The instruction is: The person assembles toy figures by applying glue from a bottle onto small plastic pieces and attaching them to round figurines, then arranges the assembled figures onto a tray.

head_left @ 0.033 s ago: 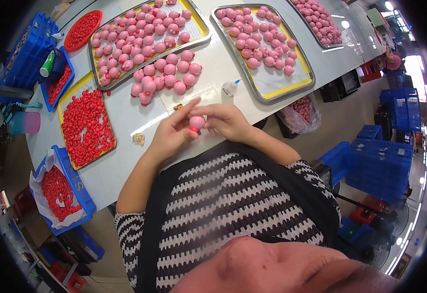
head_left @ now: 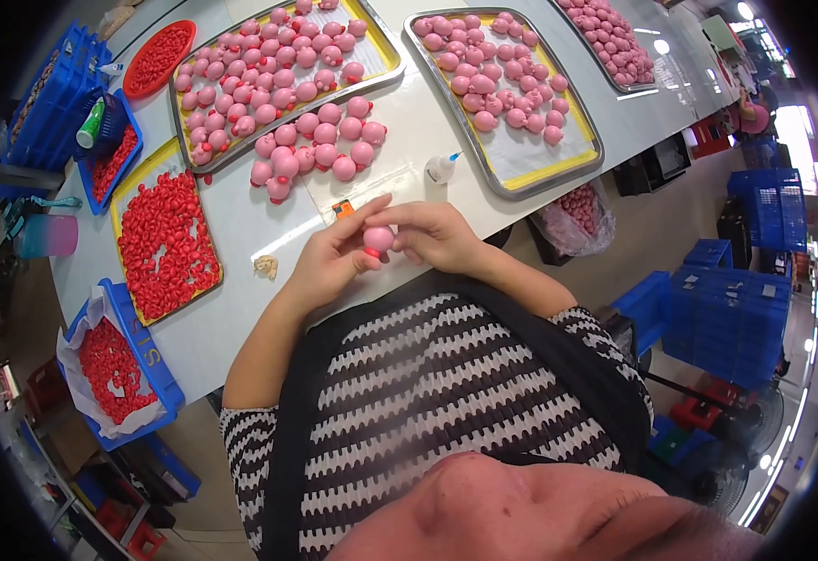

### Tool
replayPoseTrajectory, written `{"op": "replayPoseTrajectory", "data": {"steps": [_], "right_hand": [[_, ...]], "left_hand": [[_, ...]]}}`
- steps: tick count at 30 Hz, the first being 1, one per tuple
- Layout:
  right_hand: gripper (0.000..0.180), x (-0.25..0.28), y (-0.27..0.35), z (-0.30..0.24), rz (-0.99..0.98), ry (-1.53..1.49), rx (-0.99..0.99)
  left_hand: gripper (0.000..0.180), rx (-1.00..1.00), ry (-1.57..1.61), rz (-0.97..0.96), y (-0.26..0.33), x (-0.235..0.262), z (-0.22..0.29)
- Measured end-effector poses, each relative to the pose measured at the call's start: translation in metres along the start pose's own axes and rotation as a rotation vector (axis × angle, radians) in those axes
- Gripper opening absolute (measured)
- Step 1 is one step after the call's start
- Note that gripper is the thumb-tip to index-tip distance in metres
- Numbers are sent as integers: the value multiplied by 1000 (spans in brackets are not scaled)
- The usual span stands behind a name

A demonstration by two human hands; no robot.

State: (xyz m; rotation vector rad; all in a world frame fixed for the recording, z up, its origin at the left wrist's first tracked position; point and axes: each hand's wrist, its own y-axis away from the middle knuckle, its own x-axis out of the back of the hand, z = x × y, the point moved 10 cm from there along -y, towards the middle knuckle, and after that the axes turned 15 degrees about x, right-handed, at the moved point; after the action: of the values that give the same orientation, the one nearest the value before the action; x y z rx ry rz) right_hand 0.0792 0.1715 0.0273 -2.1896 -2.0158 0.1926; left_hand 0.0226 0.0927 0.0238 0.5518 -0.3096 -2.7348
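Between my two hands, close to the table's near edge, is a small pink ball-shaped figure (head_left: 379, 237) with a red part at its lower left. My left hand (head_left: 336, 257) has its thumb at the red part and its fingers curled over the far side. The fingertips of my right hand (head_left: 432, 234) close on the ball from the right. Beyond my hands a cluster of similar pink figures (head_left: 325, 133) with red parts sits on the tabletop. A small white bottle with a blue tip (head_left: 441, 167) stands beyond my right hand.
Metal-rimmed trays of pink figures (head_left: 282, 70) (head_left: 493, 75) lie at the far side. Small red pieces fill a yellow tray (head_left: 210, 245), a red basin (head_left: 128, 82) and a blue bin (head_left: 167, 393) at left. An orange-and-black item (head_left: 342, 209) and a beige scrap (head_left: 266, 266) lie near my left hand.
Both hands have shifted very slightly around the pink figure, which sits a touch lower. More of the orange-and-black item shows beyond my left fingers.
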Motion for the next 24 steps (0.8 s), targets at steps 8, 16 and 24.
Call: {"op": "replayPoseTrajectory", "data": {"steps": [8,16,24], "right_hand": [[35,-1,-2,-14,-7,109,131],[36,19,-19,3,176,244,210],[44,-7,-35,-5,117,-16,294]], "left_hand": [[47,24,-164,-35,3,-11,0],[37,-46,-167,288,-4,28,2],[23,-203,-92,453,2,55,16]]}}
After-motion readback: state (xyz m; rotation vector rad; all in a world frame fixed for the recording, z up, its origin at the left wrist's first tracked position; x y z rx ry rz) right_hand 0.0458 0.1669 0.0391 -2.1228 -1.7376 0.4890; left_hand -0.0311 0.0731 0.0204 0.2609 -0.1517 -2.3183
